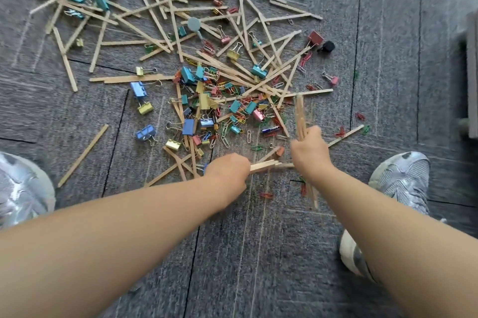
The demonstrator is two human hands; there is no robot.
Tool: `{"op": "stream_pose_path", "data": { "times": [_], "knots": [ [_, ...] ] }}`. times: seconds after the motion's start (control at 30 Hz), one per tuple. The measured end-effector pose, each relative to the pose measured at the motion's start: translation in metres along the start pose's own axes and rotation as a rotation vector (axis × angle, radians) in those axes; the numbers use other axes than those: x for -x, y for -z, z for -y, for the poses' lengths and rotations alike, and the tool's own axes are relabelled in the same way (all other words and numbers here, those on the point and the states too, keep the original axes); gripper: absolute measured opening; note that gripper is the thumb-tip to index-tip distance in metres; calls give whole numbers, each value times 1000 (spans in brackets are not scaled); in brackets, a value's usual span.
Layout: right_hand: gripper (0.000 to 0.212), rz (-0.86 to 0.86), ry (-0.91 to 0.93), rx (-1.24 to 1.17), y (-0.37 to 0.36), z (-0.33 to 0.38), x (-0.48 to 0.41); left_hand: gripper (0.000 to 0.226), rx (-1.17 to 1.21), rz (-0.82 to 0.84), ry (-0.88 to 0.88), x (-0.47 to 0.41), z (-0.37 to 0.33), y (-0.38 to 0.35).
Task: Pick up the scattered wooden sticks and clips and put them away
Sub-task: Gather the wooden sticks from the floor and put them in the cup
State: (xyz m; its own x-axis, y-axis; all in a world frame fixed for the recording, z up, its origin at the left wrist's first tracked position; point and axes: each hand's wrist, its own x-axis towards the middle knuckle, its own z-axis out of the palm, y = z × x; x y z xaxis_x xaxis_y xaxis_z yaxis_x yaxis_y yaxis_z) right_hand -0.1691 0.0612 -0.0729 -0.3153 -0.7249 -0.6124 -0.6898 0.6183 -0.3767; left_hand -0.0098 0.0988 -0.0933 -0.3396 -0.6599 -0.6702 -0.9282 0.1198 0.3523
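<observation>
Many flat wooden sticks (152, 10) lie scattered across grey carpet tiles, mixed with a dense heap of coloured binder clips and paper clips (207, 100) in the middle. My left hand (229, 170) grips a few sticks (263, 165) low over the carpet; their ends point right. My right hand (309, 149) holds an upright bundle of sticks (300, 115), which sticks out above and below the fist. The two hands are close together at the heap's near edge.
My two silver sneakers stand on the carpet, one at the left edge (23, 188) and one at the right (398, 180). A grey piece of furniture (472, 71) sits at the right edge. A small battery (270, 130) lies among the clips.
</observation>
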Motion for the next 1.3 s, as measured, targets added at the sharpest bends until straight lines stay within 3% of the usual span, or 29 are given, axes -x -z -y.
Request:
{"op": "stream_pose_path", "data": {
  "times": [0.17, 0.27, 0.4, 0.5, 0.57, 0.73, 0.87, 0.97, 1.07, 1.17, 1.3],
  "knots": [
    [37, 142, 110, 307, -11, 2, -19, 13, 186, 71, 18, 6, 28, -1],
    [29, 142, 72, 345, -12, -5, -25, 16, 419, 22, 69, 4, 43, 4],
    [10, 145, 106, 288, -5, -13, -18, 26, 749, -161, 154, -2, 55, 23],
    [13, 61, 86, 112, 1, -12, -6, 21, 1286, -178, 223, -3, 51, 39],
    [17, 50, 57, -86, 3, -6, 3, 22, 1481, -188, 288, -5, 50, 47],
    [11, 285, 41, -325, -12, 35, 18, 26, 1624, -269, 392, -8, 66, 65],
    [12, 520, 27, -466, -34, 85, 30, 55, 1600, -324, 456, -4, 96, 80],
    [8, 642, 69, -380, -49, 119, 40, 50, 1687, -263, 417, 6, 121, 91],
    [9, 709, 95, -321, -61, 146, 49, 30, 1820, -231, 352, 20, 144, 96],
    [13, 586, 144, -223, -78, 171, 50, 24, 1801, -332, 445, 31, 172, 99],
    [20, 182, 233, -47, -100, 215, 31, 21, 1819, -451, 530, 43, 217, 101]
  ]
}}
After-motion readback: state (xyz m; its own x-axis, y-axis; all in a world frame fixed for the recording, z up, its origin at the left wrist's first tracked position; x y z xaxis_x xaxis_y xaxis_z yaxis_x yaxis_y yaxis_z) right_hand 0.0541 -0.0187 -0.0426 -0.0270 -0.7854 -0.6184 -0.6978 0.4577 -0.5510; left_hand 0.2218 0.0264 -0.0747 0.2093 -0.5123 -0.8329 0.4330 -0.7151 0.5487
